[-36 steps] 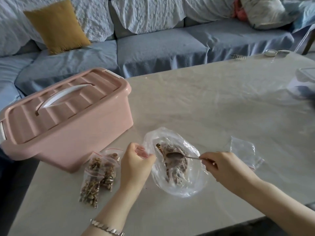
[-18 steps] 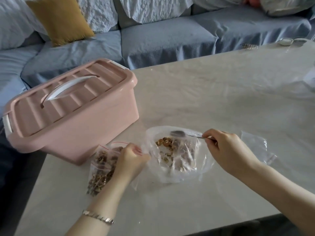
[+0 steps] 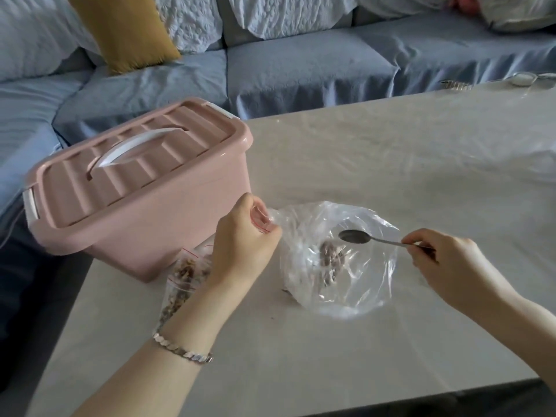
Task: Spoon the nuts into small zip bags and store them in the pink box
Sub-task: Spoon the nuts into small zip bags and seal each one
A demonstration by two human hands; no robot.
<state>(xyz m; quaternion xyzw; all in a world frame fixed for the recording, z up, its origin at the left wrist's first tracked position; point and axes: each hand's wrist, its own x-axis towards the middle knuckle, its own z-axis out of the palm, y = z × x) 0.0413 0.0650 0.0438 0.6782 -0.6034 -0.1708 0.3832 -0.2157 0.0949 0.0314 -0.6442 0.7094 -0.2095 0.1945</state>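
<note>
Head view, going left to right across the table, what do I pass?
pink box → left hand → nut bag → right hand

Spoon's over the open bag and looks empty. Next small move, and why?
Probably lower the spoon into the nuts and scoop. Its bowl looks empty and sits above the clear bag, whose rim the left hand pinches. The right hand grips the handle. The pink box has its lid on, so storing likely comes later.
</note>
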